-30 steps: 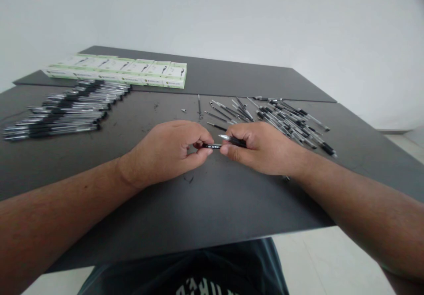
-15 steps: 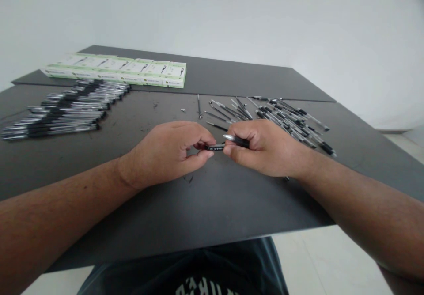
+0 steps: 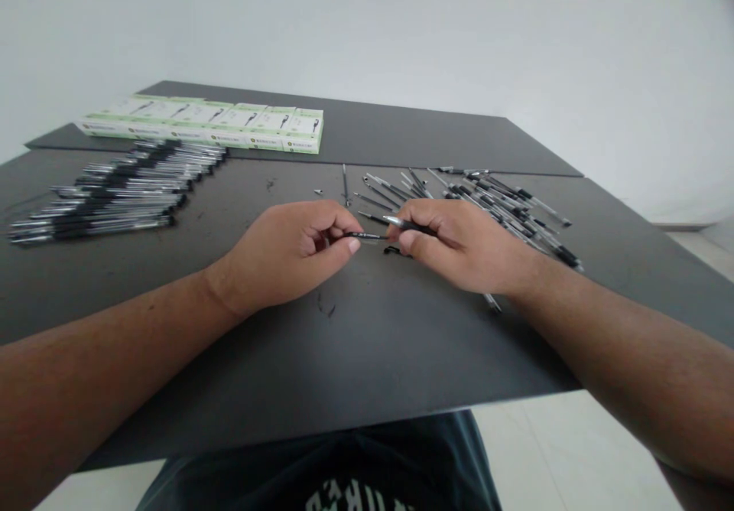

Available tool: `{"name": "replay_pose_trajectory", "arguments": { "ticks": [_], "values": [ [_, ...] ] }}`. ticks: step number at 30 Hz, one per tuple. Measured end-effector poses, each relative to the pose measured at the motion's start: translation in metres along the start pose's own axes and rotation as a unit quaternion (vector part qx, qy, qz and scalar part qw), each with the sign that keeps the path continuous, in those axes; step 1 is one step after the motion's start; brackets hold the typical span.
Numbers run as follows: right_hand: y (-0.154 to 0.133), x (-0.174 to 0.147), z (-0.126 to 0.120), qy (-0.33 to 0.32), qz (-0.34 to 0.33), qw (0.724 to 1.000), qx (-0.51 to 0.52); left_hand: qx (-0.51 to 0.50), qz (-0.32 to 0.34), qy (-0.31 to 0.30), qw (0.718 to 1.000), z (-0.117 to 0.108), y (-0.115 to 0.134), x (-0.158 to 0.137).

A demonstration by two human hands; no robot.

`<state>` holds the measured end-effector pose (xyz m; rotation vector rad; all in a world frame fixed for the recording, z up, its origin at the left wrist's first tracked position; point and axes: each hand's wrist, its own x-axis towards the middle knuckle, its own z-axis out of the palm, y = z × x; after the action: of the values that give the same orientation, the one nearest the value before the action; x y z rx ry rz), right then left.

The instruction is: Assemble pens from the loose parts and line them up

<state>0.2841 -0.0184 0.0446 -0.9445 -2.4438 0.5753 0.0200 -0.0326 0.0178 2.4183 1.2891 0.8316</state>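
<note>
Black pen part: thin refill lying level, long axis left-right, frame centre, above the tabletop.
Left hand: grip pinching the refill's left end.
Right hand: grip closing on a silver-tipped barrel, tip facing the refill.

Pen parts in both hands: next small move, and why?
Probably bring the two hands together so the thin part pinched in the left hand slides into the silver-tipped pen piece held by the right hand. The thin part already points at that piece, with a short gap between them, and both are lifted off the table.
</note>
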Motion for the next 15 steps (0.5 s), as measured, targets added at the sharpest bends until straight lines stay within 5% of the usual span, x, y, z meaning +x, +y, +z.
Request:
{"name": "replay_pose_trajectory", "arguments": {
  "ticks": [15],
  "values": [
    [0.01,0.003,-0.001,0.016,-0.017,0.992,-0.127,-0.101,-0.097,0.018,0.99,0.001,-0.011,0.004]
  ]
}}
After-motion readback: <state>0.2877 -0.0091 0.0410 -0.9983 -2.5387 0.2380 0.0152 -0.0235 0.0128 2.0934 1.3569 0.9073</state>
